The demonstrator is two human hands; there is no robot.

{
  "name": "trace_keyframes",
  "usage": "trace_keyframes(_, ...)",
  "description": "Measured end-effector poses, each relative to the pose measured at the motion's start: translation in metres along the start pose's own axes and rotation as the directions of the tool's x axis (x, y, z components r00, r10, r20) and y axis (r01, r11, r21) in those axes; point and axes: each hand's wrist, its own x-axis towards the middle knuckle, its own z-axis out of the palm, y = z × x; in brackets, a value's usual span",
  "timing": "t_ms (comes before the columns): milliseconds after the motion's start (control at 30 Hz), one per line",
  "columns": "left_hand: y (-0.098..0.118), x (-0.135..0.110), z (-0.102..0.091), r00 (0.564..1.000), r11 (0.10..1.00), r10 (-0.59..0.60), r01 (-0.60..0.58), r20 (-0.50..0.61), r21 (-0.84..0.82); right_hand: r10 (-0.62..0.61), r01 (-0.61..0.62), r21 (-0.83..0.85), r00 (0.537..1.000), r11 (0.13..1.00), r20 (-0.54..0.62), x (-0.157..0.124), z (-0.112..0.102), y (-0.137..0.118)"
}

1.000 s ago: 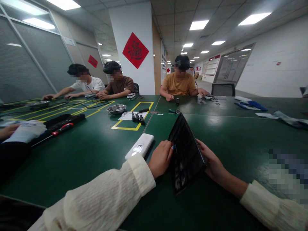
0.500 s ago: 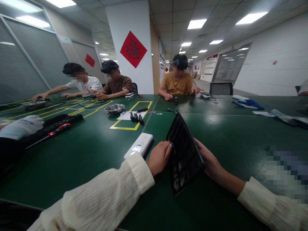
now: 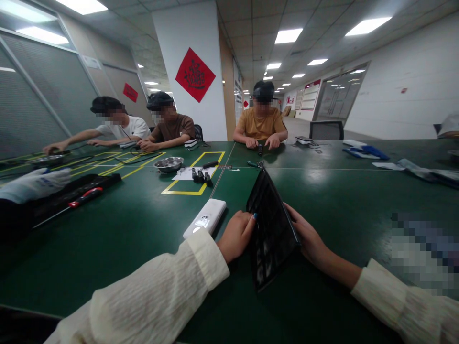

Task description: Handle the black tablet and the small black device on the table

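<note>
Holding glossy black flat rectangular panel [image 3: 274,239] tilted, to right of white oblong device [image 3: 206,216], pinching panel with left hand [image 3: 236,236] beside device, gripping with right hand [image 3: 309,237] farther from device.

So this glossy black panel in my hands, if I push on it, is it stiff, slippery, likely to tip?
The black panel is probably stiff, since its edges look straight between the left hand and the right hand. Its shiny face may be slippery. It's held steeply tilted, so it could well tip if let go.
</note>
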Motion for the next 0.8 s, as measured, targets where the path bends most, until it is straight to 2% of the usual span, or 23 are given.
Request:
trace_keyframes(133,-0.0021,-0.0014,-0.0003,0.999,0.997,0.035,-0.037,0.028,0.066,-0.075,0.071,-0.163,0.997,0.984,-0.019,-0.0003,-0.0027,0.0013)
trace_keyframes(267,-0.0021,-0.0016,-0.0022,0.995,0.989,0.071,-0.079,0.067,0.122,-0.228,0.189,-0.456,0.973,0.869,-0.030,-0.0007,-0.0076,0.0026)
trace_keyframes(333,-0.0006,-0.0012,-0.0030,0.992,0.985,0.099,-0.109,0.080,0.137,-0.269,0.229,-0.518,0.963,0.824,-0.002,-0.0012,-0.0078,0.0019)
trace_keyframes(400,0.0007,-0.0010,-0.0031,0.992,0.981,0.101,-0.112,0.072,0.160,-0.279,0.246,-0.518,0.960,0.819,0.015,-0.0018,-0.0059,0.0003)
trace_keyframes(600,0.0006,-0.0032,-0.0018,0.998,0.972,0.063,-0.059,-0.010,0.226,-0.258,0.245,-0.418,0.966,0.875,0.026,-0.0042,0.0011,-0.0026)
trace_keyframes(800,0.0034,-0.0033,-0.0039,0.996,0.974,0.090,-0.094,0.026,0.208,-0.279,0.259,-0.417,0.960,0.871,0.014,-0.0039,0.0010,-0.0032)
